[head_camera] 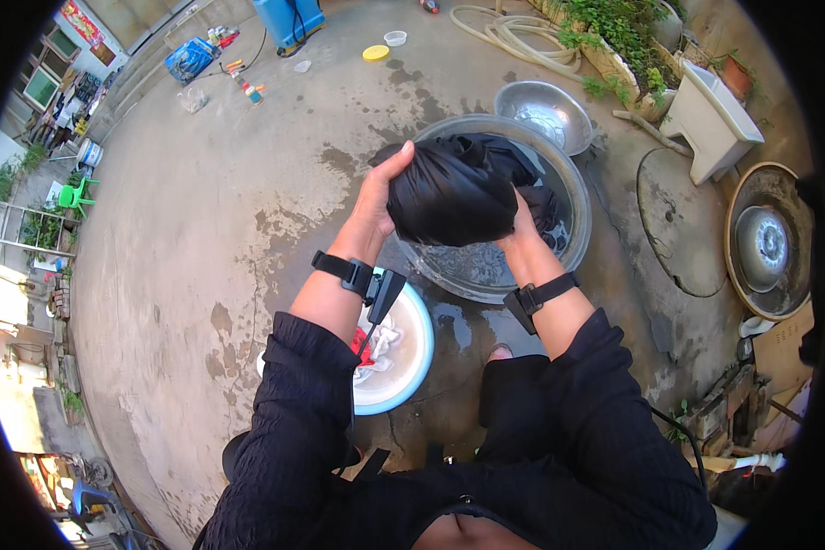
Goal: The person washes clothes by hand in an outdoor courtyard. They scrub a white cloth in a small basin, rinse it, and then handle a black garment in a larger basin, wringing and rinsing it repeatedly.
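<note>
Both my hands grip a bunched black garment (pixel 454 196) above a large metal basin (pixel 577 220) of water. My left hand (pixel 378 189) holds the left end, its thumb on top. On the right end is my right hand (pixel 520 223), its fingers mostly hidden by the cloth. More dark wet cloth (pixel 546 206) rests in the basin behind the bundle. Below my left forearm stands a white tub with a light blue rim (pixel 423 330), holding cloudy water with white cloth (pixel 383 344) and red cloth (pixel 364 349).
A smaller metal bowl (pixel 540 113) sits against the basin's far side. Beyond it lies a coiled hose (pixel 515 38). At right are a white sink (pixel 711 117) and a wide brown basin (pixel 735 275). Wet patches mark the concrete. A blue tank (pixel 289 24) stands at the back.
</note>
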{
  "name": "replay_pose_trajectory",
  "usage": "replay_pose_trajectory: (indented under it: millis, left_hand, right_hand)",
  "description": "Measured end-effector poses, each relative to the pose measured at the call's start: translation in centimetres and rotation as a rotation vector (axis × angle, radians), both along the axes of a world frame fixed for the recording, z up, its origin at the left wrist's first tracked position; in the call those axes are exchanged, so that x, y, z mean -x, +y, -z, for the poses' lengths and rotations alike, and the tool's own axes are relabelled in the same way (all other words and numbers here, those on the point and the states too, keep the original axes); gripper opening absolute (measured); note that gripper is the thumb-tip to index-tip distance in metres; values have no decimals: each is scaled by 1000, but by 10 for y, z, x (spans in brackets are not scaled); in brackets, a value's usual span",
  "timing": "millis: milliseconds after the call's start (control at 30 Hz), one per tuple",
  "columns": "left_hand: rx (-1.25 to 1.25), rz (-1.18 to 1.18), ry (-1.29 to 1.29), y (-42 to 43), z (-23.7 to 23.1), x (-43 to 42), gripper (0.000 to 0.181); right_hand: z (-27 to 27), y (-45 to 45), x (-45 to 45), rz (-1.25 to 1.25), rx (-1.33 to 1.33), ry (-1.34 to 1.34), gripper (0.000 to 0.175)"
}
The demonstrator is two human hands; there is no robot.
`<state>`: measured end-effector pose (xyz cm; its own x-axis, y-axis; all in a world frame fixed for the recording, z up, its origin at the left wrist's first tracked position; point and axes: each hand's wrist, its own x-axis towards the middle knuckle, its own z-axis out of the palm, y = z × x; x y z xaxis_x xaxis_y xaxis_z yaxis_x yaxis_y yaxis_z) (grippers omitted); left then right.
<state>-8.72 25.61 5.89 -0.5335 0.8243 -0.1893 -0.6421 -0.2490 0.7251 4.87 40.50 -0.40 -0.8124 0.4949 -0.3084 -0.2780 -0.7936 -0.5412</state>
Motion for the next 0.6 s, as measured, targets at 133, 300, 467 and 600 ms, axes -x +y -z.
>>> replay_pose_trajectory:
  millis: [133, 300, 467, 600]
  left_hand:
    - [102, 89, 43, 18, 6, 10, 34]
    - [389, 140, 243, 41, 22, 23, 24]
    - [775, 172, 890, 44, 41, 39, 44]
    - [746, 253, 783, 47, 52, 54, 42]
  right_hand:
    - [-8, 2, -4, 152, -1002, -43, 21]
    - [-26, -9, -7, 210, -1666, -102, 29]
    - [-33, -17, -3, -48, -1994, -132, 50]
    - [-33, -2, 5, -194, -2193, -155, 60]
